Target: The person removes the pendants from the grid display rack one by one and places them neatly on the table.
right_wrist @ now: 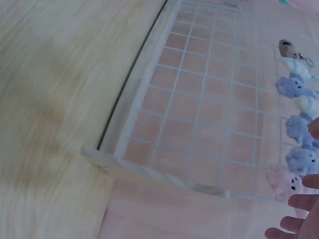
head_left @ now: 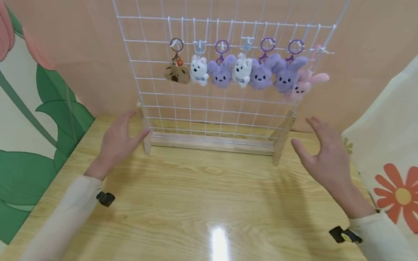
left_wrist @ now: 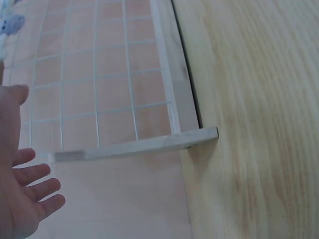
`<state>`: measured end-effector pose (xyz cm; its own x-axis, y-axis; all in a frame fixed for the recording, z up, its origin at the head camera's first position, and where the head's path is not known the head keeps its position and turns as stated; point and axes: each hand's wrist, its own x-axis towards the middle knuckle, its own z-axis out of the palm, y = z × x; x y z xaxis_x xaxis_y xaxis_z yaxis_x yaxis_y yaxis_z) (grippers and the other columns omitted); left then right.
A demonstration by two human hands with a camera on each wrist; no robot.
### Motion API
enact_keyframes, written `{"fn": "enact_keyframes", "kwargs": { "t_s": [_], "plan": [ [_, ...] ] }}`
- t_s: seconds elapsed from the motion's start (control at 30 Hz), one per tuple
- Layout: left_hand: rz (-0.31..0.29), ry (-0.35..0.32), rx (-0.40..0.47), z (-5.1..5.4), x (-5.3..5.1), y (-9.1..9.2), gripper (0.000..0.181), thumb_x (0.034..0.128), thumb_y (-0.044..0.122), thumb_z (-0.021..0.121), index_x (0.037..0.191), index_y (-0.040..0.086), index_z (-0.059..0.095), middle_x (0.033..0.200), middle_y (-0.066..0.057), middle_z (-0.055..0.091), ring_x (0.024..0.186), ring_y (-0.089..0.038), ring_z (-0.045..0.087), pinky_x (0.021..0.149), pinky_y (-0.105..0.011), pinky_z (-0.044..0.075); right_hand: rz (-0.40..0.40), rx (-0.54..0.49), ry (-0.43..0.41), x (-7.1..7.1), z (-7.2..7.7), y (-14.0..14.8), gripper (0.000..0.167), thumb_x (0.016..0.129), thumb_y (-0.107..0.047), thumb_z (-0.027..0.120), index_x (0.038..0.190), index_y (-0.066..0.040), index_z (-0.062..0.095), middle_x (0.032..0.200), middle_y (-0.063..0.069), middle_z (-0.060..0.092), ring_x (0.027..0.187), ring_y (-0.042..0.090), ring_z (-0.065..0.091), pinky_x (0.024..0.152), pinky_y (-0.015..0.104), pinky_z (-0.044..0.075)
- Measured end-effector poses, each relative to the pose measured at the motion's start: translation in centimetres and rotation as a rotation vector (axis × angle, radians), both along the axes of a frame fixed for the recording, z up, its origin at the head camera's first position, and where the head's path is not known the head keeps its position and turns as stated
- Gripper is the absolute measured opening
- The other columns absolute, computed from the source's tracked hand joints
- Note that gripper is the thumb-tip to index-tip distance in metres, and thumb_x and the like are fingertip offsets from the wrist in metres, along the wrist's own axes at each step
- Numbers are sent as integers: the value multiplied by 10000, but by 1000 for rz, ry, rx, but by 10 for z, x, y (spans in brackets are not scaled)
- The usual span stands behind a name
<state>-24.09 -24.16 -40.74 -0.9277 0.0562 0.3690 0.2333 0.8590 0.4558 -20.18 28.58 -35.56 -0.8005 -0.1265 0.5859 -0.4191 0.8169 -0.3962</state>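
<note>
A white wire grid rack (head_left: 213, 100) stands at the back of the table in a wooden base (head_left: 212, 145). Along its hooks hang several plush keychains: a brown one (head_left: 177, 73) at the left, two white ones, three purple bunnies (head_left: 221, 73), and a pink one (head_left: 303, 83) at the right end. My left hand (head_left: 118, 142) is beside the base's left foot, thumb spread from the fingers, holding nothing. Past the right foot my right hand (head_left: 328, 154) hovers with fingers extended, also holding nothing. In the right wrist view, its fingertips (right_wrist: 301, 201) show near the pink plush (right_wrist: 285, 181).
The wood-grain table (head_left: 183, 198) extends in front of the rack and carries a bright light reflection. A cloth with tulips and green leaves (head_left: 9, 156) hangs at the left. Another cloth with a red flower (head_left: 404, 196) is at the right.
</note>
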Motion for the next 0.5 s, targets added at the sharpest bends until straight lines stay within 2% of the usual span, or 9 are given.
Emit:
{"fn": "enact_keyframes", "kwargs": {
  "t_s": [0.13, 0.23, 0.3, 0.4, 0.47, 0.5],
  "plan": [
    [38, -15, 56, 4, -10, -3, 817, 985, 579, 595, 1549, 31, 374, 1550, -232, 441, 1359, -472, 468, 1090, -641, 422, -16, -30, 86, -6, 11, 5, 601, 923, -322, 741, 1438, -59, 579, 1419, 218, 594, 1281, 481, 547, 1027, 675, 442],
    [41, -4, 105, 7, -17, -4, 805, 976, 529, 641, 1538, 12, 387, 1532, -244, 460, 1330, -482, 490, 1088, -637, 424, -36, -47, 115, -9, 20, 8, 566, 924, -308, 742, 1413, -58, 603, 1353, 240, 633, 1108, 488, 624, 888, 632, 503],
    [36, -4, 139, 10, -21, -5, 803, 964, 496, 677, 1533, 5, 396, 1523, -247, 471, 1330, -474, 494, 1092, -631, 426, -58, -63, 108, -11, 26, 11, 547, 932, -316, 737, 1410, -81, 614, 1341, 227, 645, 1034, 479, 651, 864, 438, 540],
    [34, -36, 171, 12, -29, -6, 846, 949, 514, 693, 1554, 21, 368, 1547, -240, 444, 1375, -455, 460, 1124, -626, 401, -83, -100, 101, -16, 35, 14, 522, 936, -318, 742, 1395, -94, 634, 1340, 191, 658, 990, 470, 679, 799, 132, 455],
    [27, -60, 186, 14, -35, -7, 897, 935, 572, 682, 1569, 32, 350, 1566, -235, 422, 1406, -444, 433, 1144, -623, 383, -93, -128, 93, -19, 42, 17, 510, 937, -322, 747, 1383, -97, 646, 1343, 154, 666, 1021, 457, 686, 754, 3, 346],
    [17, -63, 194, 14, -37, -8, 921, 925, 596, 680, 1573, 34, 345, 1575, -230, 412, 1417, -437, 424, 1152, -619, 378, -92, -146, 92, -21, 45, 18, 502, 934, -316, 753, 1374, -96, 653, 1336, 141, 673, 1036, 340, 714, 746, -17, 342]
  ]
}}
